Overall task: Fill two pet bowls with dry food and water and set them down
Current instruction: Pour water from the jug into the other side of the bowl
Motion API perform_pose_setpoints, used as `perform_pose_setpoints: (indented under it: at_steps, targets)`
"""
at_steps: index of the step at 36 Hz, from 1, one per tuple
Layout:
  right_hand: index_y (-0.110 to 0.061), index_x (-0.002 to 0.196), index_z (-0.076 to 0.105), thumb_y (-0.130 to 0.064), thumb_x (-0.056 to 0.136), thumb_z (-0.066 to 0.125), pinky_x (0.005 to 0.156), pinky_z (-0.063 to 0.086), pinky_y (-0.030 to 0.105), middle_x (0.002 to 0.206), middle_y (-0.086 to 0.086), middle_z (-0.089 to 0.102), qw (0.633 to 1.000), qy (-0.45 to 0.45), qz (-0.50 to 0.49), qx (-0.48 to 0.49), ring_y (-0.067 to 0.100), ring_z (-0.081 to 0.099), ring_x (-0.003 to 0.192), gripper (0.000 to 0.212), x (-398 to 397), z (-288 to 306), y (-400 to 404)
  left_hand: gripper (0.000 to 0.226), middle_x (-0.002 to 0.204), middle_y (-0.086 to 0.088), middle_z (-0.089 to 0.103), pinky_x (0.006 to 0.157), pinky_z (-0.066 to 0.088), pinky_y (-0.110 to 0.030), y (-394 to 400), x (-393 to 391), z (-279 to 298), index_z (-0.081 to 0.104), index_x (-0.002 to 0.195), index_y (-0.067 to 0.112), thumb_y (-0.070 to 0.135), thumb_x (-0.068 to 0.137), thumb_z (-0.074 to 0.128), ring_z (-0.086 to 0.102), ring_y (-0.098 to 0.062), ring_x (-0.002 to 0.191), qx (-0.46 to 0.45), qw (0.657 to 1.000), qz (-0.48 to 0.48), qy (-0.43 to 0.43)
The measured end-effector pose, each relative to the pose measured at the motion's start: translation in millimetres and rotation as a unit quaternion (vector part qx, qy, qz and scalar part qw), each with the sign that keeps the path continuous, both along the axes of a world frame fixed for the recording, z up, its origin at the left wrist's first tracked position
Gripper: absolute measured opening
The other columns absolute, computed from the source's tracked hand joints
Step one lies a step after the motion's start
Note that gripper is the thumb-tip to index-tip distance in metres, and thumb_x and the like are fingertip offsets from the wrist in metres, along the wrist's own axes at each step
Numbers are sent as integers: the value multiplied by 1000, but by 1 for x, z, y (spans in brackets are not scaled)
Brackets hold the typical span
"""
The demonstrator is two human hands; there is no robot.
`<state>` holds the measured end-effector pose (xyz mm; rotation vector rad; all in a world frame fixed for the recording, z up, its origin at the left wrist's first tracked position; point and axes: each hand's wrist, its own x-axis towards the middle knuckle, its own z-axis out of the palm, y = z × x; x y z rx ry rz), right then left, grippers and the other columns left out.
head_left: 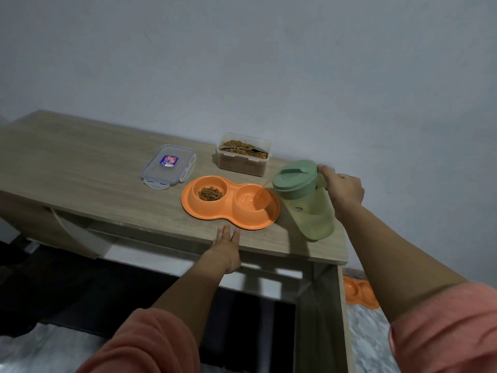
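Water runs in a thin stream from the green pitcher (305, 200) into the right cup of the orange double pet bowl (230, 202), which sits on the wooden bench (80, 168) near its front edge. My right hand (343, 191) is wrapped around the pitcher's handle, fingers curled closed on it, tipping the pitcher toward the bowl; its green lid (294, 175) is on. My left hand (227, 247) lies flat at the bench's front edge just beside the bowl's rim, fingers straight and slightly spread, gripping nothing. The left cup of the bowl holds a small heap of brown kibble (210, 193). Behind the bowl, against the wall, stands a clear food container (243, 154) full of kibble with a scoop (242, 149) lying on top. Its clear lid (169, 166), with a blue label, rests flat on the bench to the left of the container, well apart from the bowl. On the floor to the right of the bench, a second orange double bowl (360, 292) is partly in view; what it holds I cannot tell.
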<state>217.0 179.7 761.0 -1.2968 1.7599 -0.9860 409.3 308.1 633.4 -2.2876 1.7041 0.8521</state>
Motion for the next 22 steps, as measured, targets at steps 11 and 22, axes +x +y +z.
perform_pose_setpoints:
  at_steps: [11, 22]
  targets:
    - [-12, 61, 49, -55, 76, 66, 58, 36, 30, 64, 4, 48, 977, -179, -116, 3, 19, 43, 62, 49, -20, -25, 17, 80, 158, -12, -25, 121, 1, -38, 3, 3, 0, -13, 154, 16, 7, 96, 41, -21, -27, 147, -12, 999, 9, 40]
    - [-16, 120, 60, -64, 90, 29, 104, 42, 44, 123, 10, 62, 946, -244, -198, 75, 29, 57, 113, 65, -29, -48, 22, 46, 151, -10, 40, 117, 22, -29, 15, 16, 0, 42, 144, 7, 15, 99, 44, 34, -23, 141, -244, 931, 203, 180]
